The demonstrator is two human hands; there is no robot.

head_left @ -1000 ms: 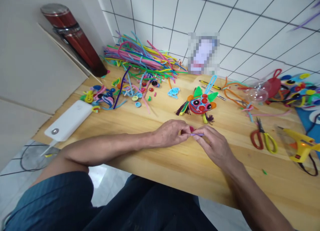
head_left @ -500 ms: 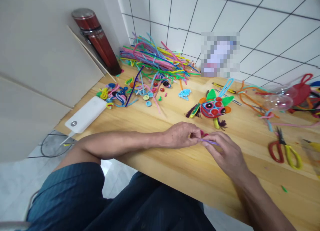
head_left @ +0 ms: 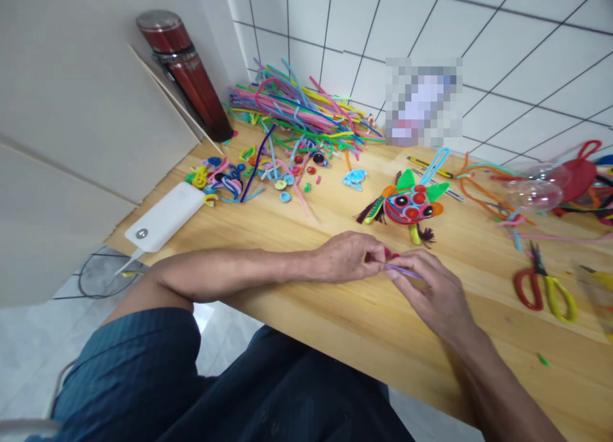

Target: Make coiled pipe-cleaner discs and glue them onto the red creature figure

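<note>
Fingertips of both hands meet over a thin purple stem (head_left: 405, 271) and a small red piece (head_left: 389, 254) that sits right between them. The left hand (head_left: 347, 258) is curled, its fingers pinched together at the red piece. The right hand (head_left: 433, 292) pinches the stem, which runs from the meeting point back across its fingers. Both wrists rest on the wooden table (head_left: 345, 314), close to its near edge.

Just beyond the grip, a little to the right, lies a bright figure (head_left: 410, 204) with red spots, green ears and a blue loop. Farther right of the grip lie scissors (head_left: 543, 289) with one red and one yellow handle, and past them at the table's far right a tangle of orange and red stems beside a clear globe (head_left: 534, 193).

Beyond the grip and to its left, small coils and beads (head_left: 249, 177) are scattered, with a big heap of coloured stems (head_left: 297, 113) behind them against the tiled wall. Left of the heap stands a red flask (head_left: 184, 71), and nearer the table's left edge lies a white power bank (head_left: 165, 216).
</note>
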